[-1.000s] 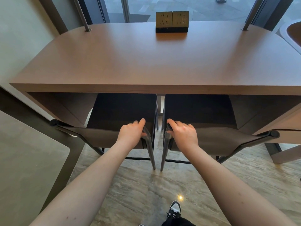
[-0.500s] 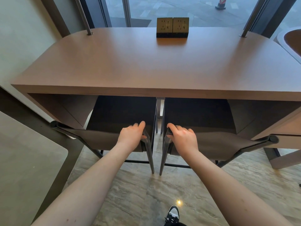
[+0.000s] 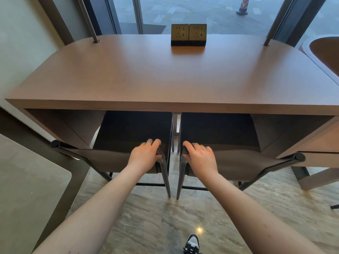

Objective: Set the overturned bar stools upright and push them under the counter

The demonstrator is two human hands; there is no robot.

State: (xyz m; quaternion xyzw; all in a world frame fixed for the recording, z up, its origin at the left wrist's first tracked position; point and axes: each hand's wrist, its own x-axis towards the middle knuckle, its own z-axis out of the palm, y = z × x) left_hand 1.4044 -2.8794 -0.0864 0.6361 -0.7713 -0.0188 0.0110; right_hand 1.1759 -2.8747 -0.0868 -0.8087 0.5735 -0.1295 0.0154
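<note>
Stools (image 3: 117, 160) upright, backrests toward person, under counter (image 3: 165, 85).

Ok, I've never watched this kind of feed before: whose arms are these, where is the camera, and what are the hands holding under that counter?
There is no machine here. A person wears one wide-angle camera on the head, looking forward and down, so the two bare arms are their own. This is the only view.

The left hand grips the top edge of the left stool's backrest. The right hand grips the right stool's backrest the same way. Both stools stand upright, side by side, with their dark seats tucked under the wooden counter.

On the counter stands only a double power socket block. Two metal posts rise from its far corners. Below, a sneaker shows on the stone floor.
</note>
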